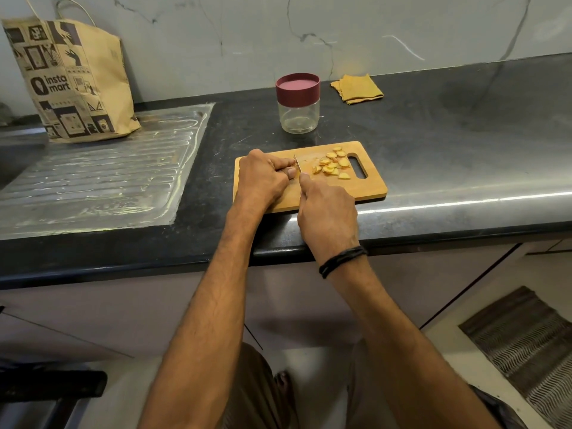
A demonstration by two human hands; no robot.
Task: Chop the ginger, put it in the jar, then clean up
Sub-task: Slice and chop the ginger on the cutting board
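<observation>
ginger slices (pixel 332 165): loose pile of yellow cut pieces on the cutting board (pixel 368 188), at the board's 2 o'clock, just beside the handle slot; some pieces touch each other, one lies apart at the near edge of the pile.

knife (pixel 297 164): I only see a short strip of blade, edge down on the board, at 9 o'clock from the pile; the handle is buried in the right hand (pixel 328 216), which is wrapped tight round it, one finger laid forward towards the blade; black cord band on that wrist.

left hand (pixel 263 178): knuckles up, fingers curled under, thumb and a fingertip tucked against the left face of the blade; whatever is under the fingers is hidden, so I cannot tell if it grips anything.

board sits flat on the black counter (pixel 448 144), near the front edge; both hands on its left half.

jar (pixel 297 103): clear glass, maroon lid on, upright on the counter at 12 o'clock from the board, near it but apart; it looks empty.

folded yellow cloth (pixel 356 88): at 1 o'clock, against the back wall, right of the jar.

steel drainboard (pixel 102 171): at 9 o'clock, set into the counter; printed paper bag (pixel 71 78) stands on its far end, at 10 o'clock.
</observation>
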